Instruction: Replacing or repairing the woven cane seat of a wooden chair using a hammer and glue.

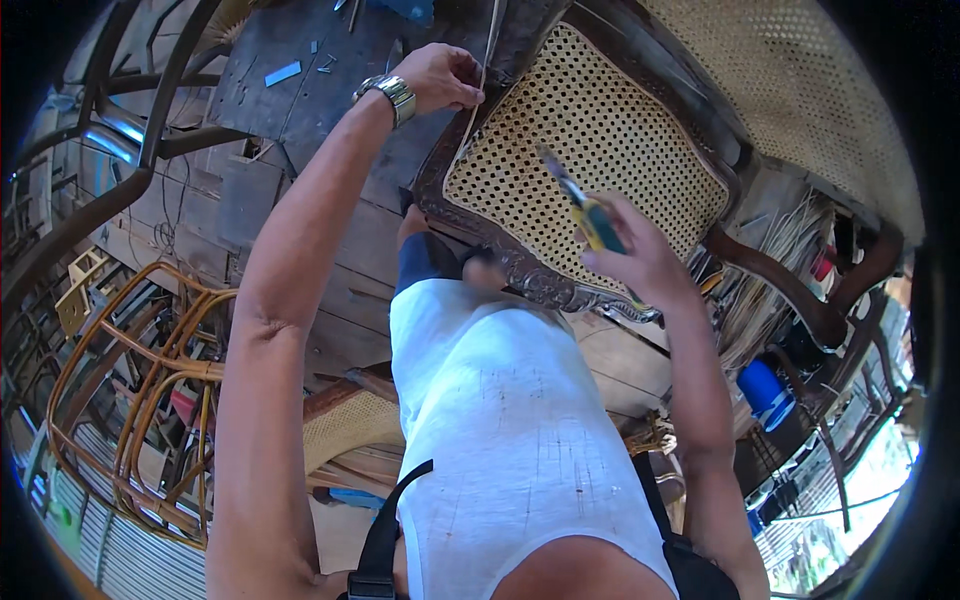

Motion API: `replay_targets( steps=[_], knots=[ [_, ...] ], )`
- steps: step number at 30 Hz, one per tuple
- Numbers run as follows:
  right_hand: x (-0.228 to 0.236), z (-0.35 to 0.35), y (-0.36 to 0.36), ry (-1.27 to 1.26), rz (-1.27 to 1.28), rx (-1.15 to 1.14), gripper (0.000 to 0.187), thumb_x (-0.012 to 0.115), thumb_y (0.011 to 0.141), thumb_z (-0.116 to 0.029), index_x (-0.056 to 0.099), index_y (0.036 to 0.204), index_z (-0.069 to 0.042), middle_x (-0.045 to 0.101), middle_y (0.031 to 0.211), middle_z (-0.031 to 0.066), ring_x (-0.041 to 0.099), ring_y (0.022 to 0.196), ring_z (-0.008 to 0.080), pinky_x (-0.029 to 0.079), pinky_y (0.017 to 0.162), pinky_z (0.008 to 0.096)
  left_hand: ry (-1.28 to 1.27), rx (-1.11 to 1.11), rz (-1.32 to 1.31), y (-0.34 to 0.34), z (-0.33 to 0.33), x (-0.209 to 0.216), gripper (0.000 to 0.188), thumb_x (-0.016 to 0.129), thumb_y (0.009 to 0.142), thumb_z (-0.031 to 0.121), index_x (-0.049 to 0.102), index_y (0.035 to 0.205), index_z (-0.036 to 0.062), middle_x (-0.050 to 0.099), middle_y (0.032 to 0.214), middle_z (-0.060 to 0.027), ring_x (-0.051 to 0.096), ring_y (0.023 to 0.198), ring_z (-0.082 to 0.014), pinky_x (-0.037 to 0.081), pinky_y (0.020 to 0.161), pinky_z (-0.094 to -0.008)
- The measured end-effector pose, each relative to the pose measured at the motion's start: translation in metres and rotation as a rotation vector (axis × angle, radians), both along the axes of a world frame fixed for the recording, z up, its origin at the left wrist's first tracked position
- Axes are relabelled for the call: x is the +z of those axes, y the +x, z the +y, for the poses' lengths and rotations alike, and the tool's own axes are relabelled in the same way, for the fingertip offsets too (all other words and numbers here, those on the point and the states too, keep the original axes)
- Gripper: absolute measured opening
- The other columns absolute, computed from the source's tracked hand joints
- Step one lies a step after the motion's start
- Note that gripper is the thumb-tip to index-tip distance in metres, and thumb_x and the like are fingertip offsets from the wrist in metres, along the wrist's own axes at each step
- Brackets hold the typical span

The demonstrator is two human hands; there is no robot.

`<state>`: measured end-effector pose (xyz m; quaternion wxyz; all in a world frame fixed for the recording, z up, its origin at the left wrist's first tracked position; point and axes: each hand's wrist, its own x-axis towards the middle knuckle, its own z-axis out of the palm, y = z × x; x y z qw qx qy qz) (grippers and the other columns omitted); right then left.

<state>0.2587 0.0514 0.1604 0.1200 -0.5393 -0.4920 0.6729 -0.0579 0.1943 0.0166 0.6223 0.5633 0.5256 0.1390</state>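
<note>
My left hand (440, 78), with a metal-banded watch (390, 97) on its wrist, is at the far left corner of a caned chair seat (600, 140). Its fingers pinch a thin pale cane strip (492, 35), which runs along the seat's left edge. My right hand (640, 250) is closed round a tool with a yellow-and-green handle (598, 226) and a metal blade, slightly blurred and chisel-like. The blade points up and left above the woven cane. A carved dark wood frame (530, 275) surrounds the seat.
A dark wooden bench top (330, 110) holds a light blue piece (283, 73) and small screws or nails. Curved chair frames (150, 130) and a rattan frame (130, 400) crowd the left. A bundle of cane strips (775, 270) and a blue container (766, 395) are at right.
</note>
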Motion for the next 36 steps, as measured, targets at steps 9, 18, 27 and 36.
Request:
replay_targets(
  steps=[9, 18, 27, 36],
  knots=[
    [-0.048, 0.042, -0.028, 0.086, -0.355, 0.288, 0.054, 0.081, 0.077, -0.030, 0.059, 0.117, 0.000, 0.064, 0.093, 0.0110, 0.059, 0.083, 0.0201, 0.050, 0.078, 0.0349, 0.247, 0.047, -0.141, 0.005, -0.018, -0.015, 0.016, 0.078, 0.089, 0.003, 0.068, 0.101, 0.0043, 0.071, 0.093, -0.0022, 0.067, 0.083, -0.0120, 0.057, 0.076, -0.0299],
    [-0.030, 0.063, -0.048, -0.005, -0.322, 0.329, 0.038, 0.080, 0.079, -0.020, 0.059, 0.104, -0.001, 0.061, 0.092, 0.0067, 0.057, 0.083, 0.0150, 0.048, 0.073, 0.0323, 0.195, 0.115, -0.221, 0.008, -0.030, -0.013, 0.022, 0.080, 0.089, 0.004, 0.072, 0.109, 0.0074, 0.076, 0.104, -0.0030, 0.070, 0.097, -0.0121, 0.057, 0.090, -0.0317],
    [-0.031, 0.077, -0.060, -0.102, -0.247, 0.271, 0.039, 0.078, 0.083, -0.021, 0.066, 0.108, 0.006, 0.065, 0.076, 0.0081, 0.060, 0.061, 0.0135, 0.047, 0.056, 0.0301, 0.132, 0.128, -0.407, 0.006, -0.024, -0.033, 0.024, 0.079, 0.090, 0.004, 0.074, 0.112, 0.0111, 0.075, 0.105, -0.0008, 0.069, 0.098, -0.0122, 0.058, 0.088, -0.0322],
    [-0.021, 0.092, -0.073, -0.036, -0.411, 0.436, 0.034, 0.078, 0.087, -0.026, 0.066, 0.103, 0.001, 0.063, 0.076, 0.0055, 0.059, 0.063, 0.0118, 0.046, 0.057, 0.0282, 0.232, 0.190, -0.226, 0.014, -0.029, -0.031, 0.021, 0.084, 0.082, 0.006, 0.071, 0.099, 0.0088, 0.072, 0.087, 0.0012, 0.064, 0.081, -0.0109, 0.053, 0.077, -0.0293]
  ],
)
